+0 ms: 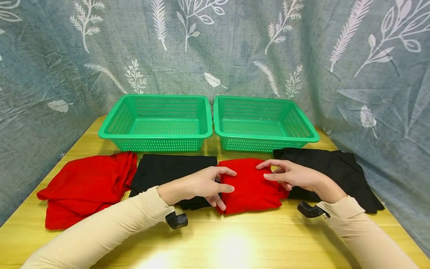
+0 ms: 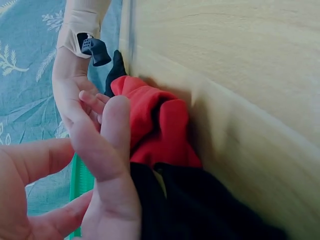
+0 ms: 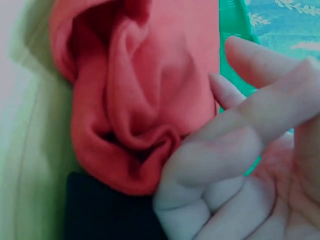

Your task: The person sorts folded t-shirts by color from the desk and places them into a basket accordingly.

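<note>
A folded red cloth point(image 1: 250, 192) lies at the middle of the table, its fabric bunched into folds at the right side in the right wrist view. My left hand point(image 1: 206, 183) is at its left edge, with fingers spread and loosely bent. Over on the right side, my right hand point(image 1: 290, 175) has its thumb and index finger apart above the cloth. Neither hand pinches fabric; whether the fingertips touch it I cannot tell. A folded black cloth point(image 1: 174, 166) lies partly under my left hand. Another black cloth point(image 1: 339, 175) is behind my right wrist.
A second red cloth point(image 1: 89, 183) lies loosely folded at the left. Two green plastic baskets, a left one point(image 1: 158, 144) and a right one point(image 1: 265, 144), stand side by side behind the cloths. A patterned curtain point(image 1: 235, 48) hangs behind the wooden table point(image 1: 268, 243).
</note>
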### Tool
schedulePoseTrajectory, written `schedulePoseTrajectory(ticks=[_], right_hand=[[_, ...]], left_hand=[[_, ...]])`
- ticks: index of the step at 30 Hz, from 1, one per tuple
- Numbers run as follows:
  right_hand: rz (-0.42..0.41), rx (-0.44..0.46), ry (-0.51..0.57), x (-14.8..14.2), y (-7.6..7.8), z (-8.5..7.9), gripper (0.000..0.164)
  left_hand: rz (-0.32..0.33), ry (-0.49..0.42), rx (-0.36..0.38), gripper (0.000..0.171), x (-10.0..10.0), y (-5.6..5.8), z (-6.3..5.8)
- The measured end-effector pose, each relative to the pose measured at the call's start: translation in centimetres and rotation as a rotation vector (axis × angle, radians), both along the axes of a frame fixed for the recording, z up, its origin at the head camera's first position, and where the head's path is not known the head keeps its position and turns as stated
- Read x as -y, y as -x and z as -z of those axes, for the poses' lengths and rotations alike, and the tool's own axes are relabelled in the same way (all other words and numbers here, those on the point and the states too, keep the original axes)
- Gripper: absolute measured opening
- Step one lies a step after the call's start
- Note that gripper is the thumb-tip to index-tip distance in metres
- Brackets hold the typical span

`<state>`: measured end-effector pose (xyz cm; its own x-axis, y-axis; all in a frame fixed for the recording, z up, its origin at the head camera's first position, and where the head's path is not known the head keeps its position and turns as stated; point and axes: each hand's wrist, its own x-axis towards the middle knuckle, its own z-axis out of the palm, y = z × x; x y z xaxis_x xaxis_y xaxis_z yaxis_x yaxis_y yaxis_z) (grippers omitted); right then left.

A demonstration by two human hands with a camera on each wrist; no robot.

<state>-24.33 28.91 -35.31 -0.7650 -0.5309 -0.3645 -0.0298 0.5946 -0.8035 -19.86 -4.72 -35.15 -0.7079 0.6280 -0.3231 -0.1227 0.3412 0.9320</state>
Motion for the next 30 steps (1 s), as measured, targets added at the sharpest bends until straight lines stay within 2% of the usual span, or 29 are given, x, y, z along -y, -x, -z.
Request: schedulePoseTrajectory(ticks=[7, 12, 21, 30], right_hand=[[0.004, 0.083, 0.093, 0.3, -0.1, 0.7, 0.05], [-0.006, 0.095, 0.112, 0.6, -0.3, 1.0, 0.05], [0.034, 0.047, 0.159, 0.5, -0.8, 1.0, 0.058], [0.054, -0.076, 0.157, 0.7, -1.6, -1.0, 0.058]], left_hand=[[0.004, 0.011, 0.01, 0.06, -0.2, 0.0, 0.1], [0.004, 0.014, 0.014, 0.059, -0.1, 0.1, 0.2], [-0.006, 0.006, 0.025, 0.059, -0.2, 0.0, 0.2], [-0.013, -0.028, 0.024, 0.057, 0.0, 0.1, 0.4]])
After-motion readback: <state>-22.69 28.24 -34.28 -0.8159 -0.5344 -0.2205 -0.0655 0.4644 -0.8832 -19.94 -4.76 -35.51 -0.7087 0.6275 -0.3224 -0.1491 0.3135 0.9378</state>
